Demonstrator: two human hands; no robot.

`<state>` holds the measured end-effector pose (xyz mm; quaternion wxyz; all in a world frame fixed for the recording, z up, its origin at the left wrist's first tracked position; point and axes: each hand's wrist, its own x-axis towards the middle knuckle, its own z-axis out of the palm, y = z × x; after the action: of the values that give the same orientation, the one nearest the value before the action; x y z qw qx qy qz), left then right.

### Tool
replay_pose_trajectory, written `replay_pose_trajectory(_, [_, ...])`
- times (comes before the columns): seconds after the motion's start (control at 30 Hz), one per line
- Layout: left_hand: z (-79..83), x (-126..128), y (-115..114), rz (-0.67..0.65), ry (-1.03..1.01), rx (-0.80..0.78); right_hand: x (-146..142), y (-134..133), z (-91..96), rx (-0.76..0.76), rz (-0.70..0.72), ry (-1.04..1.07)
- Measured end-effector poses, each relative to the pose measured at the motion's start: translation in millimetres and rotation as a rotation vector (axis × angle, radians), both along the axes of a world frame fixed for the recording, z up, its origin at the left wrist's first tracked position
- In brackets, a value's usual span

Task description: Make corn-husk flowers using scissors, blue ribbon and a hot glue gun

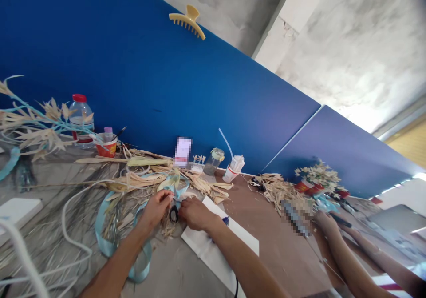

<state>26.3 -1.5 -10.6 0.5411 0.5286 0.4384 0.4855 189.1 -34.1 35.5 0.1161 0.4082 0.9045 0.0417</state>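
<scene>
In the head view, my left hand (157, 207) is closed in a pinch, its fingertips meeting over something too small to make out. Close by on the right, my right hand (195, 213) has its fingers bent together at a light blue ribbon (181, 190). Between the two hands shows the black handle of a pair of scissors (173, 213); whether it lies on the table or is held I cannot tell. Dry corn husks (153, 173) are heaped just beyond my hands. A longer loop of the blue ribbon (105, 227) curls left of my left forearm.
A white sheet (233, 240) lies under my right forearm. White cable (66, 218) winds across the left side. At the back stand a bottle (80, 120), a red cup (106, 149), a phone (182, 151), a jar (214, 161) and a paper cup (230, 173). Another person's hands (326, 224) are at right.
</scene>
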Motion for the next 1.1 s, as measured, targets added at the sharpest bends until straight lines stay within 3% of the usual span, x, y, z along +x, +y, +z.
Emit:
replay_pose_trajectory(0.17, [1.9,0,-1,0.013,-0.010,-0.014,-8,9,-0.2,-0.061,0.129,-0.105])
replay_pose_trajectory(0.7, [5.9,1,-3,0.005,-0.007,0.002,-12,12,-8.0,-0.077,0.198,-0.155])
replay_pose_trajectory(0.87, [13.1,0,-7,0.012,-0.018,0.004,-9,7,-10.6,-0.030,0.119,-0.105])
replay_pose_trajectory(1.1, [17.7,-2,-5,0.029,-0.072,0.012,9,7,25.0,0.033,-0.113,0.019])
